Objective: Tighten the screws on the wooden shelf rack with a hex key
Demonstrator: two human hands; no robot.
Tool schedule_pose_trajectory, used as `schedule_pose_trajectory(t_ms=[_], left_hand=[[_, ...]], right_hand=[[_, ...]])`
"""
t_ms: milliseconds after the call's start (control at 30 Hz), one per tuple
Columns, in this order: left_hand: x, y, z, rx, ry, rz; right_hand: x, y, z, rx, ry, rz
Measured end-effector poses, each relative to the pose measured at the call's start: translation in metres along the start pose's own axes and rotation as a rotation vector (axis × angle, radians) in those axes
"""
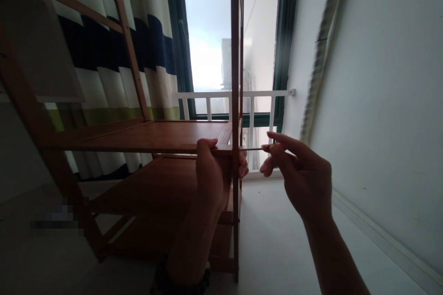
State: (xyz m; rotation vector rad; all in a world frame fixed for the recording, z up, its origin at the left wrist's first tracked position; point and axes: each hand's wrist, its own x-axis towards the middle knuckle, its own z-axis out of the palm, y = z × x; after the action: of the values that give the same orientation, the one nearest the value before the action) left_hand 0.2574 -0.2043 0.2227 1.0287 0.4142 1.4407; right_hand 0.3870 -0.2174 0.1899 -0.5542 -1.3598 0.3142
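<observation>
A brown wooden shelving unit (pixel 187 131) stands in front of me. My left hand (pixel 209 170) is closed around the right end of its upper board, thumb on top near a pale label (pixel 224 137). Fingertips of that hand show beyond the upright post (pixel 236 101). Just right of the post, my right hand (pixel 302 170) pinches a thin metal hex key (pixel 252 149) between thumb and fingers, with the index finger stretched out. The key's shaft lies level and its tip meets the post at board height. Fingers hide its held end.
Lower shelf boards (pixel 148 189) sit beneath the upper one. Behind are a striped curtain (pixel 100 83), a window with a white railing (pixel 204 95), and an outdoor box-shaped unit (pixel 226 62). A white wall (pixel 387 92) with a wrapped pipe (pixel 320 50) rises on the right.
</observation>
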Motion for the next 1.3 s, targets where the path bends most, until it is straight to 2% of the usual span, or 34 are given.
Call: schedule_pose_trajectory(t_ms=[133, 267, 367, 467, 600, 767, 967, 1067, 1167, 1300], left_hand=[[0.0, -0.003, 0.0, 0.052, 0.056, 0.006], [-0.001, -0.005, -0.002, 0.066, 0.049, -0.001], [-0.003, -0.007, -0.003, 0.064, 0.053, 0.021], [-0.005, -0.008, -0.004, 0.071, 0.066, 0.043], [-0.005, -0.009, -0.008, 0.091, 0.006, 0.082], [-0.004, -0.01, -0.015, 0.141, -0.053, 0.029], [-0.002, -0.009, -0.021, 0.292, -0.056, 0.056], [-0.001, -0.01, -0.022, 0.341, -0.075, 0.109], [-0.002, -0.009, -0.022, 0.429, -0.066, 0.146], [-0.002, -0.008, -0.02, 0.521, -0.031, 0.171]], right_hand=[[0.003, 0.006, -0.001, 0.156, -0.035, 0.074], [0.006, 0.013, 0.002, 0.37, -0.075, 0.199], [0.007, 0.015, 0.006, 0.427, -0.073, 0.283], [0.007, 0.015, 0.007, 0.418, -0.086, 0.271], [0.005, 0.012, 0.007, 0.336, -0.069, 0.205], [0.002, 0.01, 0.005, 0.25, -0.016, 0.105], [0.008, 0.017, -0.009, 0.25, -0.162, 0.046], [0.008, 0.018, -0.008, 0.291, -0.119, 0.069], [0.006, 0.018, -0.003, 0.313, -0.074, 0.152], [0.007, 0.016, -0.002, 0.367, -0.111, 0.284]])
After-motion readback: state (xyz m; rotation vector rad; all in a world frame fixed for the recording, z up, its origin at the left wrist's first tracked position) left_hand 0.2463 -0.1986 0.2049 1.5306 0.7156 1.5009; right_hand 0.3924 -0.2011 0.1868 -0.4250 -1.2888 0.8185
